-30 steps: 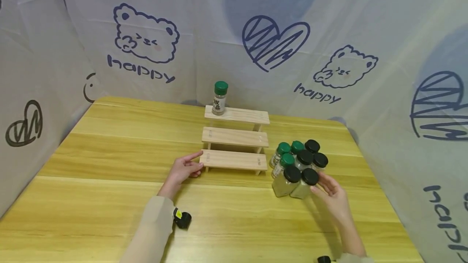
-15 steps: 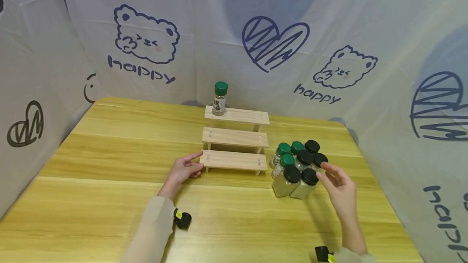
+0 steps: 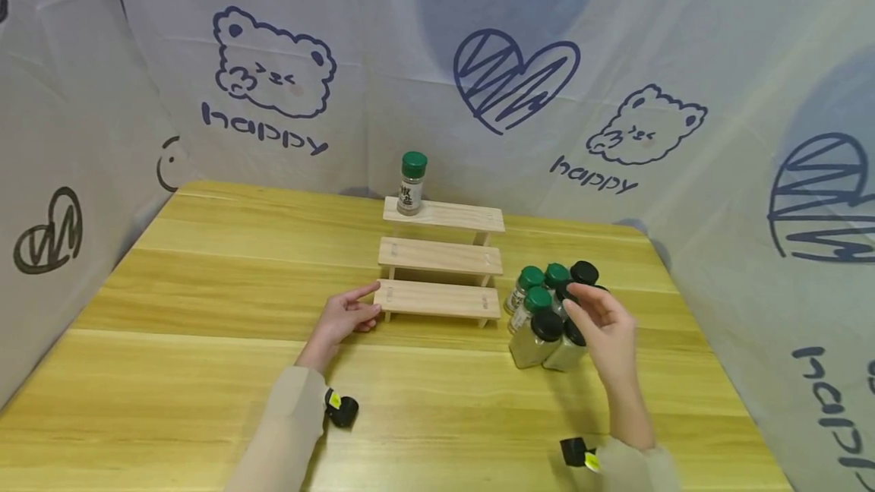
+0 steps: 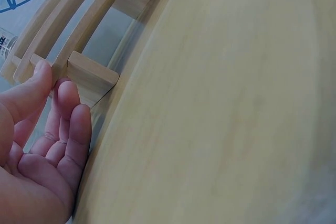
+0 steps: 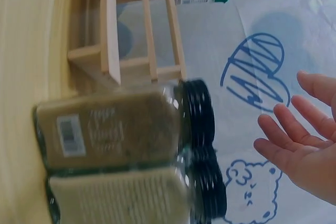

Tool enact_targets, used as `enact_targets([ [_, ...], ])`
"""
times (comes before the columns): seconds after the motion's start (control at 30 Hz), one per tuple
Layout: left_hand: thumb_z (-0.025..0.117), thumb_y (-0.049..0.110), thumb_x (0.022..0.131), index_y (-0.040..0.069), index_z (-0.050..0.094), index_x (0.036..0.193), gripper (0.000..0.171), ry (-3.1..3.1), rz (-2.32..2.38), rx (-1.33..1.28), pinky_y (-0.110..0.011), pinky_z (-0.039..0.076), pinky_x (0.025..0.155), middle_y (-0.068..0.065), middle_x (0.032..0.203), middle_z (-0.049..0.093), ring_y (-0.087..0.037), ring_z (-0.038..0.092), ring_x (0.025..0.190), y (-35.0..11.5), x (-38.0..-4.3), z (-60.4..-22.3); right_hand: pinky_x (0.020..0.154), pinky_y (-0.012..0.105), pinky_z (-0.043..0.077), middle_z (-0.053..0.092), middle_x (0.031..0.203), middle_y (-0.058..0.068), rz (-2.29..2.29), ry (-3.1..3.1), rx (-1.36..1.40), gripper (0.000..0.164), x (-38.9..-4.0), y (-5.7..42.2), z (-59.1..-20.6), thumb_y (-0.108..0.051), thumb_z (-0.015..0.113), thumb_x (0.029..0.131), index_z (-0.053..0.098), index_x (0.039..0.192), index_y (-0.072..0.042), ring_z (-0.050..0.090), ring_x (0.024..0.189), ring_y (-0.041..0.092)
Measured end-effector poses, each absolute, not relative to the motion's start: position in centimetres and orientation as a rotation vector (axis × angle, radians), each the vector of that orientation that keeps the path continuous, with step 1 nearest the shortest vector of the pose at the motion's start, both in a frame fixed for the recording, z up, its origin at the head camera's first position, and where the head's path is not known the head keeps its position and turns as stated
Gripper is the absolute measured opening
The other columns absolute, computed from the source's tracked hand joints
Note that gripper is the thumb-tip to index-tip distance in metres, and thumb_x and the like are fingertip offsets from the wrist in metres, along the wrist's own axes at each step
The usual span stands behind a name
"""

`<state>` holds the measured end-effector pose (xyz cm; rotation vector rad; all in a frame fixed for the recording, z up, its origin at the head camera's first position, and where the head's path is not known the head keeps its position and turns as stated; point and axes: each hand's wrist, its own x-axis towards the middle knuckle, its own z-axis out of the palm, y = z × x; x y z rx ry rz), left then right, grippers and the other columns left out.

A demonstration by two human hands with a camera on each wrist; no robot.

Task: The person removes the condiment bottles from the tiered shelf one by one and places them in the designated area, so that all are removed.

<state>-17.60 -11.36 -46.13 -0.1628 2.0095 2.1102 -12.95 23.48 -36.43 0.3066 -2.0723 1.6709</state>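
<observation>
A three-step wooden rack [image 3: 440, 257] stands mid-table, with one green-capped spice bottle [image 3: 412, 182] upright on the left end of its top step. My left hand [image 3: 342, 317] rests on the table with straight fingers touching the rack's lowest step at its left end [image 4: 86, 74]. Right of the rack stands a cluster of several spice bottles [image 3: 547, 310] with green and black caps. My right hand [image 3: 604, 329] hovers over the black-capped ones at the cluster's right, fingers spread and holding nothing; the right wrist view shows its fingers [image 5: 294, 140] apart from the black caps [image 5: 202, 119].
The yellow wooden table [image 3: 205, 370] is walled by a white printed cloth [image 3: 273, 82] at the back and both sides. Small black wrist cameras [image 3: 340, 408] sit on both sleeves.
My right hand has risen from the right side of the bottle cluster and moved left, now over the black caps. The left hand and the rack have not moved.
</observation>
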Motion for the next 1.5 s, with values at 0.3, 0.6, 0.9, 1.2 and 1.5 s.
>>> enact_targets([
  [0.3, 0.061, 0.003, 0.084, 0.003, 0.048, 0.128, 0.045, 2.010, 2.108, -0.171, -0.024, 0.050, 0.058, -0.012, 0.081, 0.065, -0.011, 0.057, 0.059, -11.3, -17.6, -46.1, 0.080, 0.019, 0.046, 0.062, 0.098, 0.013, 1.734, -2.075, 0.404, 0.022, -14.0, 21.5, -36.0, 0.012, 0.059, 0.079, 0.055, 0.101, 0.018, 0.058, 0.094, 0.018],
  [0.6, 0.061, 0.003, 0.084, 0.003, 0.049, 0.127, 0.045, 2.016, 2.104, -0.172, -0.025, 0.050, 0.058, -0.012, 0.081, 0.065, -0.012, 0.057, 0.059, -11.3, -17.5, -46.0, 0.082, 0.020, 0.045, 0.060, 0.100, 0.019, 1.682, -2.177, 0.466, 0.023, -15.6, 19.3, -35.6, 0.010, 0.058, 0.081, 0.055, 0.102, 0.017, 0.056, 0.094, 0.010],
  [0.9, 0.061, 0.004, 0.084, 0.004, 0.049, 0.127, 0.045, 2.008, 2.114, -0.160, -0.025, 0.050, 0.058, -0.013, 0.082, 0.065, -0.012, 0.057, 0.059, -11.3, -17.5, -46.3, 0.091, 0.030, 0.041, 0.055, 0.107, 0.027, 1.768, -2.253, 0.419, 0.026, -17.5, 16.7, -34.8, 0.003, 0.059, 0.083, 0.055, 0.107, 0.013, 0.052, 0.102, 0.027],
  [1.2, 0.061, 0.003, 0.084, 0.003, 0.048, 0.127, 0.045, 2.001, 2.123, -0.165, -0.025, 0.050, 0.059, -0.014, 0.083, 0.065, -0.011, 0.057, 0.059, -11.4, -17.5, -46.0, 0.082, 0.024, 0.045, 0.055, 0.106, 0.028, 1.893, -2.188, 0.378, 0.025, -21.0, 14.0, -34.6, 0.004, 0.060, 0.083, 0.055, 0.105, 0.014, 0.055, 0.096, 0.024],
  [1.5, 0.061, 0.001, 0.083, 0.003, 0.049, 0.126, 0.045, 1.988, 2.141, -0.161, -0.025, 0.051, 0.059, -0.014, 0.083, 0.065, -0.012, 0.057, 0.059, -11.5, -17.6, -46.3, 0.078, 0.022, 0.047, 0.056, 0.103, 0.028, 1.925, -2.122, 0.405, 0.025, -23.6, 11.8, -34.4, 0.004, 0.060, 0.082, 0.056, 0.104, 0.015, 0.055, 0.098, 0.031],
])
